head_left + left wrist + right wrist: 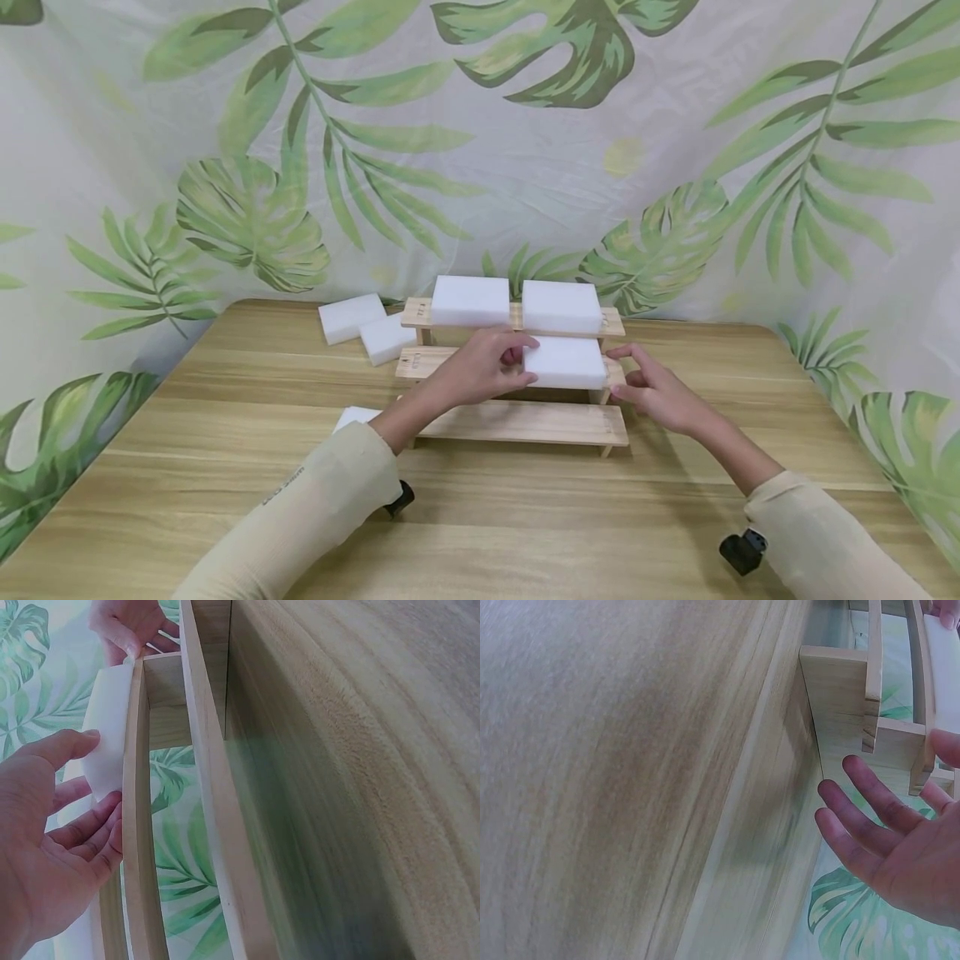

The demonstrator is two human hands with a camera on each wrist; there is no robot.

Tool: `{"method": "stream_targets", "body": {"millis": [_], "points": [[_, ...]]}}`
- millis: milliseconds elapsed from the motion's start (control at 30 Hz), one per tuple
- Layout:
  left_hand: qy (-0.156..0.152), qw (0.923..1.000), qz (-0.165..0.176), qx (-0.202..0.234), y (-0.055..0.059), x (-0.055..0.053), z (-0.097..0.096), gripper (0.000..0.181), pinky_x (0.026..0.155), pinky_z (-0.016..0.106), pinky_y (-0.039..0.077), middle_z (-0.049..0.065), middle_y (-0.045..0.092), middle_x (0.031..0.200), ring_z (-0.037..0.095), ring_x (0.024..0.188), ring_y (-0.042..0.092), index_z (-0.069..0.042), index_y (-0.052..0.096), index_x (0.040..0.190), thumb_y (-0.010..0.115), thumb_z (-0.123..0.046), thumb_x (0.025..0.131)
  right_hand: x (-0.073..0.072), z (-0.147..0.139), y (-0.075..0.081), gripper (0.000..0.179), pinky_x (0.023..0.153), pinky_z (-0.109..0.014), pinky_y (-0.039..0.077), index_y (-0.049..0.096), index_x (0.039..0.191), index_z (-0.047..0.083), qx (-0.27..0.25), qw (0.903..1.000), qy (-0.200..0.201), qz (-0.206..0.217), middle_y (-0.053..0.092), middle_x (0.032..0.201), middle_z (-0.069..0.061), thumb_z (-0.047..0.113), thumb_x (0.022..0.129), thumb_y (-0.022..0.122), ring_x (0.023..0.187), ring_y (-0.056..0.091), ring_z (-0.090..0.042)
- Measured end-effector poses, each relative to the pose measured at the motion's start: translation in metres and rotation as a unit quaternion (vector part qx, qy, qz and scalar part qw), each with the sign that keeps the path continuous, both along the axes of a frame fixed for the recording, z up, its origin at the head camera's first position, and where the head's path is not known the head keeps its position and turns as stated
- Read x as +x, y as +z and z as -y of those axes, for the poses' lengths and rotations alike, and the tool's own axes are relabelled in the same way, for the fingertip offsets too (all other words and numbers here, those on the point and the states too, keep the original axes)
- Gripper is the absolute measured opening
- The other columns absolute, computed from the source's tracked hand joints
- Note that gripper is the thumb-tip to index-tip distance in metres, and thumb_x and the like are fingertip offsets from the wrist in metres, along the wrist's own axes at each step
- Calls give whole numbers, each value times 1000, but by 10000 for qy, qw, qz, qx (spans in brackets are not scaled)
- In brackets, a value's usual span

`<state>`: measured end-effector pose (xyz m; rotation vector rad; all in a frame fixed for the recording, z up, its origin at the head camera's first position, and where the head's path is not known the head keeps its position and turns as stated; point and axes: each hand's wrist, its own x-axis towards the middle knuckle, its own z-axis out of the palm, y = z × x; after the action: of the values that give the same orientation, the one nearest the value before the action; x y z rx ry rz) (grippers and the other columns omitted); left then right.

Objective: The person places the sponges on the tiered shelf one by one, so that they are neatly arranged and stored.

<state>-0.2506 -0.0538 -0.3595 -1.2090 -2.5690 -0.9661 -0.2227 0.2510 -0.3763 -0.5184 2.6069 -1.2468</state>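
A white foam block point(564, 362) lies on the right part of the middle board point(420, 362) of a three-step wooden rack. My left hand point(483, 367) pinches the block's left end, thumb and fingers bent at its corners. In the left wrist view, the thumb lies against the block point(106, 727) and other fingertips are at its end, beside the board edge. My right hand point(660, 392) is at the right end of that board, thumb and index fingertips right at the wood. Its other fingers point(859, 832) extend loosely with nothing in them.
Two more white blocks point(470, 300) sit side by side on the rack's top board point(416, 313). Behind it on the left, two blocks point(351, 318) lie on the wooden table point(525, 533). Another white piece point(354, 417) shows beside my left forearm. A leaf-patterned cloth point(525, 167) hangs behind.
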Motion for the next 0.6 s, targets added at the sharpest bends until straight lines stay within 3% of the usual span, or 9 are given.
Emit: {"method": "stream_targets", "body": {"millis": [333,600], "points": [[-18,9998,12,200,-2,-3,-1,32,80,33,57,9,66,88,20,82,63,3,72,115,83,-10,88,1,0,1,52,76,-42,51,33,151,1,-2,10000,4,-23,75,94,-12,11,105,56,94,70,-29],[63,9997,46,226,-3,-2,-2,30,79,31,57,8,66,89,19,82,64,3,72,114,83,-8,88,1,1,1,52,78,-45,53,33,151,1,-25,10000,-1,24,75,96,-14,11,105,55,101,70,-36]]}}
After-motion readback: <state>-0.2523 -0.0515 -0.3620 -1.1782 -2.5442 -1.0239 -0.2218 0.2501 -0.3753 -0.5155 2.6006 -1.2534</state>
